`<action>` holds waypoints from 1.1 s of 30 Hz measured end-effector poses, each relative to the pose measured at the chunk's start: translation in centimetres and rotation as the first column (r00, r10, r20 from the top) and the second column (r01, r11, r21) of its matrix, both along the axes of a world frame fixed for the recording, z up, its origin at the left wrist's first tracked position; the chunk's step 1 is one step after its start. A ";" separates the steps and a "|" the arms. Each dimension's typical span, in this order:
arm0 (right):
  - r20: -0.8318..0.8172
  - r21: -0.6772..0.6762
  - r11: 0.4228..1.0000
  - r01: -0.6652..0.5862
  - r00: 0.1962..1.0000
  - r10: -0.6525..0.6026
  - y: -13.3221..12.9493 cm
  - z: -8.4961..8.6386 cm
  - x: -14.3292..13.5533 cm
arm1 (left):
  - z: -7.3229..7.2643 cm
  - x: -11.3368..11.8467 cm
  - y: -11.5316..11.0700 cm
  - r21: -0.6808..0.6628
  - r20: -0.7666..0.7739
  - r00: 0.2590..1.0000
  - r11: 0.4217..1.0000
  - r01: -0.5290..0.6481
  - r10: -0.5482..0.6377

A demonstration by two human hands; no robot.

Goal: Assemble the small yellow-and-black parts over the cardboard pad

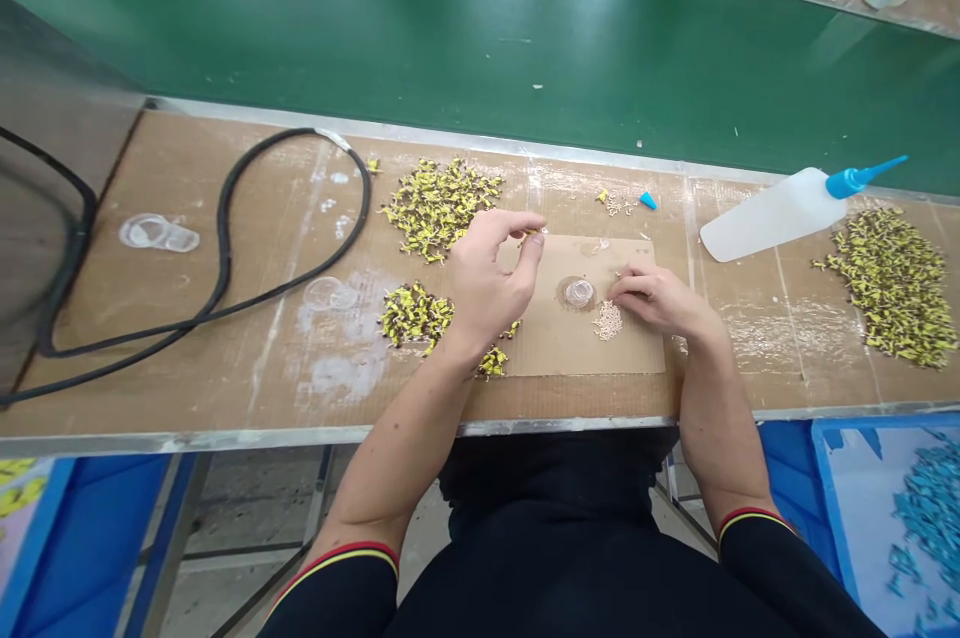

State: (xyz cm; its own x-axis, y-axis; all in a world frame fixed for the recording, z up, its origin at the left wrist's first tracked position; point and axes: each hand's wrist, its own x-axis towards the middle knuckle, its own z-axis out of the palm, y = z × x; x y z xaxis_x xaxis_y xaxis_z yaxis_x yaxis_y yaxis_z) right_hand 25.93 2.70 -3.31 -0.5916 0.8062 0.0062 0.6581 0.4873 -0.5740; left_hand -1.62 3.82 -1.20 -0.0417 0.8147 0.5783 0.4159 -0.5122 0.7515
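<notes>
From where I stand, the left hand (491, 278) has its thumb and finger closed on a small yellow piece (532, 232), above the left part of the cardboard sheet (555, 348). The right hand (656, 298) comes in over the sheet's right edge, its fingertips together — whether they pinch something tiny, I cannot tell. Just beside these fingertips, toward the person, lies the pale pile (608, 321) of very small pieces, and to their left stands the clear round dish (579, 293), between the two hands. Bare cardboard lies between the dish and the left hand, and also from the dish to the near edge of the sheet. Farther from the person than the left hand is the far yellow heap (442, 203); the near yellow heap (416, 313) sits to its left, close by the wrist. Beyond the right hand, the blue cap (648, 201) lies past the sheet's far edge — and well to the right, the white bottle (780, 215) leaves open table (720, 303) between itself and the near edge. Both forearms cross this near edge.
</notes>
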 end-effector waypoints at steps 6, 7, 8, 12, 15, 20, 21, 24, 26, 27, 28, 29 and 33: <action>-0.038 -0.011 1.000 0.012 0.999 -0.012 -0.2 0.8 -0.1 | 0.0 0.0 0.0 -0.045 0.006 0.992 0.991 0.130 -0.130; -0.046 -0.015 0.999 0.028 0.999 -0.028 -0.2 0.9 -0.1 | 0.0 0.0 0.0 -0.057 0.006 0.990 0.988 0.144 -0.144; -0.059 -0.019 0.999 0.043 0.997 -0.045 -0.3 1.0 -0.1 | 0.0 0.0 0.0 -0.074 0.005 0.987 0.984 0.159 -0.159; -0.145 -0.020 0.995 0.094 0.985 -0.096 -0.5 1.7 -0.6 | 0.1 0.1 -0.1 -0.143 -0.056 0.960 0.954 0.265 -0.275; -0.221 -0.016 0.992 0.124 0.967 -0.124 -0.9 2.3 -1.1 | 0.4 0.1 -0.5 -0.169 -0.120 0.924 0.925 0.341 -0.363; -0.246 -0.018 0.990 0.141 0.959 -0.141 -1.1 2.6 -1.1 | 0.5 0.2 -1.0 -0.168 -0.138 0.892 0.898 0.407 -0.430; -0.243 -0.020 0.990 0.140 0.960 -0.141 -1.0 2.5 -1.0 | 0.5 0.2 -1.0 -0.167 -0.138 0.892 0.898 0.407 -0.430; -0.259 -0.015 0.987 0.159 0.953 -0.158 -0.9 2.4 -0.8 | 0.4 0.2 -1.0 -0.159 -0.121 0.905 0.908 0.387 -0.407; -0.310 0.006 0.977 0.213 0.929 -0.201 -1.1 2.3 -1.0 | 0.5 0.0 -0.8 -0.141 -0.102 0.916 0.917 0.373 -0.388; -0.350 0.018 0.968 0.250 0.909 -0.228 -1.2 2.3 -1.3 | 0.5 -0.1 -0.7 -0.131 -0.093 0.923 0.924 0.360 -0.373; -0.397 0.029 0.957 0.289 0.882 -0.254 -1.3 2.2 -1.6 | 0.6 -0.2 -0.7 -0.123 -0.082 0.931 0.931 0.344 -0.355; -0.447 0.037 0.944 0.327 0.851 -0.277 -1.5 2.2 -2.0 | 0.7 -0.3 -0.6 -0.120 -0.071 0.938 0.937 0.329 -0.338; -0.595 0.034 0.907 0.421 0.738 -0.320 -2.0 1.9 -3.8 | 0.8 -0.3 -0.7 -0.152 -0.024 0.917 0.908 0.390 -0.398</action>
State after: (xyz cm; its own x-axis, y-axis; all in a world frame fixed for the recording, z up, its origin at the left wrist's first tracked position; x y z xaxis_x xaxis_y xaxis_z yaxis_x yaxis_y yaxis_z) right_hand 22.10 0.69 -1.36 -0.0938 0.9184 0.3844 0.3873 0.3894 -0.8357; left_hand -1.92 3.10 -0.37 0.3270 0.8316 0.4489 0.2436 -0.5331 0.8102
